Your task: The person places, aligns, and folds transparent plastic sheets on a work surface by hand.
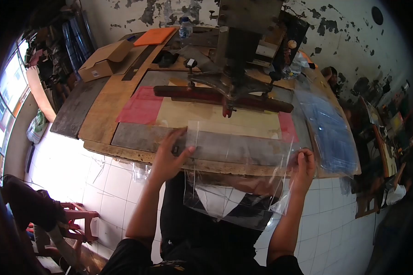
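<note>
Overhanging the table (101,107), clear plastic (237,176) has the left hand (168,158) splayed at one edge; right hand (303,168) curled opposite, grip unclear.

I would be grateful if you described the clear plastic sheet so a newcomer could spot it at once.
Start at the worktable beneath the dark metal press and go to its near edge. There, between the person's left hand and right hand, is the clear plastic sheet, drooping over that edge. Unlike the bluish plastic pile on the table's right side, it is almost colourless.
</note>
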Tool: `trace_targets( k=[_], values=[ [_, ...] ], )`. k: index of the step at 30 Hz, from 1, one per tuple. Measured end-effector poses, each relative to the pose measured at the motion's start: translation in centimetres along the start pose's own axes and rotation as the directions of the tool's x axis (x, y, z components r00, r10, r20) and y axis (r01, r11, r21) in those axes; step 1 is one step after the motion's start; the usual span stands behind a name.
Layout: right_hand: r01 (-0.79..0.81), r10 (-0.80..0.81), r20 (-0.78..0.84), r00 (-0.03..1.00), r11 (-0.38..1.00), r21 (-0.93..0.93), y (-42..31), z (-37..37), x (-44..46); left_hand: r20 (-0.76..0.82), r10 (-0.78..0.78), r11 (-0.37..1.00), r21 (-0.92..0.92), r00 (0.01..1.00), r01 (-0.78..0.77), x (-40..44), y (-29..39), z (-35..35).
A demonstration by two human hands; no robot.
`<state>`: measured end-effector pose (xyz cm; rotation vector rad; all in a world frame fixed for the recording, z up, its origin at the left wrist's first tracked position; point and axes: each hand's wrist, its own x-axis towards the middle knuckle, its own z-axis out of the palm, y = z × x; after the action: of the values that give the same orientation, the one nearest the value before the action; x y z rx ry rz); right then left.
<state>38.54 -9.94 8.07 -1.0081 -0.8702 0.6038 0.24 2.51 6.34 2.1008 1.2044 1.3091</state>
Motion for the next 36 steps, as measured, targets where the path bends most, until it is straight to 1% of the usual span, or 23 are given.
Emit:
trace_targets(
  k=[1, 2, 3, 4, 5, 10, 13, 15, 16, 18, 19, 21, 22, 24, 25, 27, 28, 29, 30, 31, 33, 34, 36],
  values=[
    [0.000, 0.000, 0.001, 1.000, 1.000, -0.001, -0.6, 0.3, 0.0, 0.019, -0.032, 0.993, -0.114, 0.999, 0.033, -0.4, 0.5, 0.8],
    [0.024, -0.025, 0.012, 1.000, 0.999, 0.047, -1.1, 0.5, -0.1, 0.041, -0.063, 0.972, -0.225, 0.997, 0.071, -0.7, 0.8, 1.3],
    [0.047, -0.050, 0.022, 0.999, 0.994, 0.096, -1.3, 0.8, 0.0, 0.040, -0.067, 0.971, -0.227, 0.997, 0.074, -0.6, 1.3, 0.9],
    [0.047, -0.049, 0.024, 0.998, 0.994, 0.095, -1.3, 1.0, 0.1, 0.083, -0.175, 0.904, -0.382, 0.981, 0.193, -0.1, 2.3, 0.2],
    [0.057, -0.058, 0.020, 0.998, 0.996, 0.072, -1.2, 1.2, 0.3, 0.142, -0.269, 0.799, -0.520, 0.953, 0.303, 0.4, 2.8, -0.2],
    [0.114, -0.114, 0.039, 0.993, 0.993, -0.002, -1.1, 3.3, 1.0, 0.155, -0.250, 0.815, -0.500, 0.956, 0.294, 1.8, 1.3, -2.8],
    [0.136, -0.135, 0.116, 0.984, 0.991, -0.003, -0.8, 4.4, 1.3, 0.156, -0.264, 0.798, -0.519, 0.952, 0.307, 2.2, 0.3, -3.7],
    [0.169, -0.159, 0.185, 0.970, 0.985, -0.036, 0.3, 4.6, 1.8, 0.154, -0.265, 0.760, -0.574, 0.952, 0.305, 2.0, -0.8, -3.7],
    [0.162, -0.154, 0.193, 0.969, 0.986, -0.025, 1.0, 4.7, 2.0, 0.145, -0.273, 0.766, -0.566, 0.951, 0.306, 1.8, -1.8, -3.2],
    [0.176, -0.155, 0.154, 0.976, 0.975, -0.135, 2.6, 4.5, 2.1, 0.056, -0.276, 0.712, -0.659, 0.959, 0.243, 1.8, -3.2, -1.9],
    [0.173, -0.151, 0.160, 0.976, 0.976, -0.131, 3.3, 4.5, 2.1, 0.051, -0.282, 0.714, -0.656, 0.958, 0.245, 1.7, -3.2, -1.9],
    [0.142, -0.119, 0.111, 0.987, 0.962, -0.234, 4.2, 4.9, 1.8, 0.138, -0.264, 0.689, -0.666, 0.955, 0.286, 1.6, -2.7, -2.4],
    [0.135, -0.109, 0.119, 0.987, 0.963, -0.233, 4.2, 5.0, 1.7, 0.136, -0.275, 0.688, -0.664, 0.952, 0.293, 1.7, -2.7, -2.5],
    [0.022, -0.019, 0.012, 1.000, 0.946, -0.324, 3.6, 5.4, 1.1, 0.154, -0.132, 0.744, -0.638, 0.979, 0.201, 1.9, -2.7, -2.7],
    [0.019, -0.016, 0.013, 1.000, 0.946, -0.323, 3.4, 5.4, 1.2, 0.155, -0.134, 0.745, -0.635, 0.979, 0.203, 1.8, -2.8, -2.6],
    [-0.030, 0.061, 0.063, 0.996, 0.913, -0.407, 2.9, 5.5, 1.4, 0.131, -0.137, 0.638, -0.747, 0.982, 0.188, 1.6, -3.0, -2.4],
    [-0.030, 0.061, 0.064, 0.996, 0.913, -0.407, 2.7, 5.6, 1.4, 0.131, -0.137, 0.638, -0.747, 0.982, 0.189, 1.6, -3.2, -2.5],
    [0.037, 0.016, 0.163, 0.987, 0.946, -0.321, 2.5, 5.7, 1.4, 0.132, -0.074, 0.663, -0.734, 0.988, 0.148, 1.7, -3.4, -2.7],
    [0.068, -0.008, 0.210, 0.978, 0.959, -0.276, 2.6, 5.4, 1.5, 0.136, -0.012, 0.685, -0.720, 0.991, 0.107, 1.7, -3.6, -2.8],
    [0.094, -0.033, 0.257, 0.966, 0.969, -0.229, 2.8, 5.2, 1.5, 0.136, -0.015, 0.683, -0.722, 0.991, 0.109, 1.7, -3.6, -2.8],
    [0.054, 0.021, 0.332, 0.943, 0.975, -0.216, 3.5, 3.9, 1.7, 0.078, 0.012, 0.690, -0.722, 0.997, 0.048, 1.8, -3.4, -2.5],
    [0.042, 0.037, 0.353, 0.935, 0.976, -0.214, 3.2, 3.9, 1.7, 0.082, 0.019, 0.686, -0.726, 0.996, 0.047, 1.9, -3.1, -2.4],
    [-0.127, 0.115, 0.448, 0.887, 0.992, -0.003, 2.6, 4.6, 1.6, 0.152, -0.164, 0.600, -0.769, 0.975, 0.221, 1.7, -2.3, -2.7]
  ],
)
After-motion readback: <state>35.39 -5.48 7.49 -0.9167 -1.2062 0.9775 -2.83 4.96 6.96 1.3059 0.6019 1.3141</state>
